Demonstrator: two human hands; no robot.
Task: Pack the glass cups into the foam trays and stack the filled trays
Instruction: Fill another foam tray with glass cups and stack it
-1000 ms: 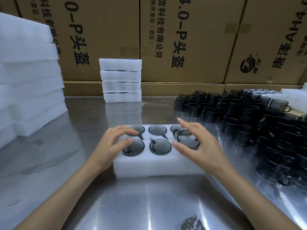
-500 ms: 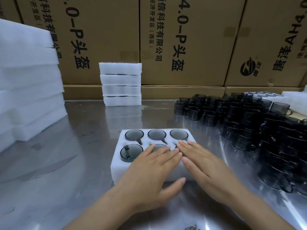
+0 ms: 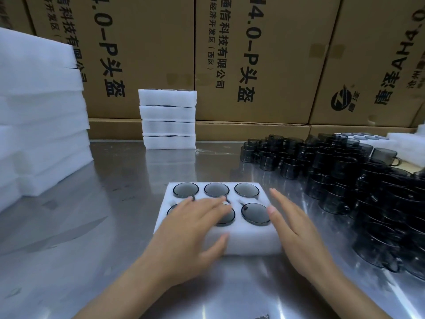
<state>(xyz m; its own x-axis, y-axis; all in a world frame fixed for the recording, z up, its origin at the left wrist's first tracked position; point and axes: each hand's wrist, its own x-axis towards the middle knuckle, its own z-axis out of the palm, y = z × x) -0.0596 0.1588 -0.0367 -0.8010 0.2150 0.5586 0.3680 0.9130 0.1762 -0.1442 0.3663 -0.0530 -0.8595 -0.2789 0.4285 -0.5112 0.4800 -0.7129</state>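
The white foam tray (image 3: pixel 243 240), its six wells filled with smoky grey glass cups (image 3: pixel 255 213), sat on the steel tabletop (image 3: pixel 92 226). The left hand (image 3: pixel 190 229) lay flat across it, grip wide; the right hand (image 3: pixel 296 233) flanked its right edge, fingers straight. Lifting it level from both ends would best suit the filled white stack (image 3: pixel 168 119) behind.

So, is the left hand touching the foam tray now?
Touching. The head view shows the left hand lying flat on the foam tray, thumb against its front wall.
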